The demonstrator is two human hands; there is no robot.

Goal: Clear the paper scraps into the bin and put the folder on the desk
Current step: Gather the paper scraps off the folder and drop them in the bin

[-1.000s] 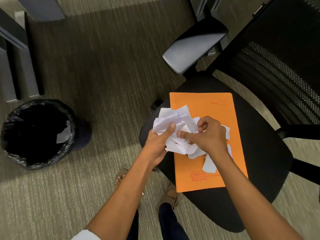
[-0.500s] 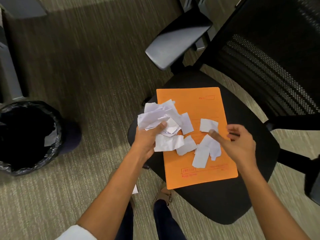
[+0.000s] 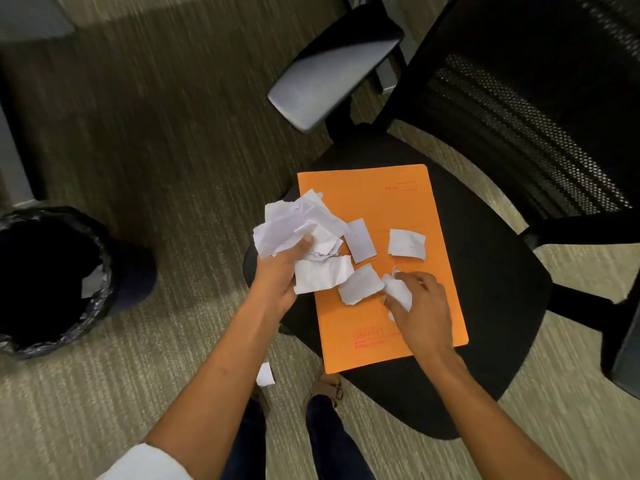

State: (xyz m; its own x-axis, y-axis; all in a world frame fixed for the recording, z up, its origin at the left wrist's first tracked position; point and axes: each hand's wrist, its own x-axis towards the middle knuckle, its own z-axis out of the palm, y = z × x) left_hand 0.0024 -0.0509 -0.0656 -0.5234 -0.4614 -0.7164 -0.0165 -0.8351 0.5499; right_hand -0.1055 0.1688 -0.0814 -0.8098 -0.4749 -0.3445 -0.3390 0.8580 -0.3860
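The chair seat [image 3: 502,306] bears the orange folder [image 3: 398,209], scraps [image 3: 406,241] on it.

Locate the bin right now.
Head view, far left edge: the black-lined bin stands on the carpet, left of the chair seat holding the orange folder, apart from the left hand.

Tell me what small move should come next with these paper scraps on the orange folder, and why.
Probably close the right hand on the scrap it is pinching and pass it to the bundle in the left hand. Three loose scraps remain on the orange folder, so the bin can wait.
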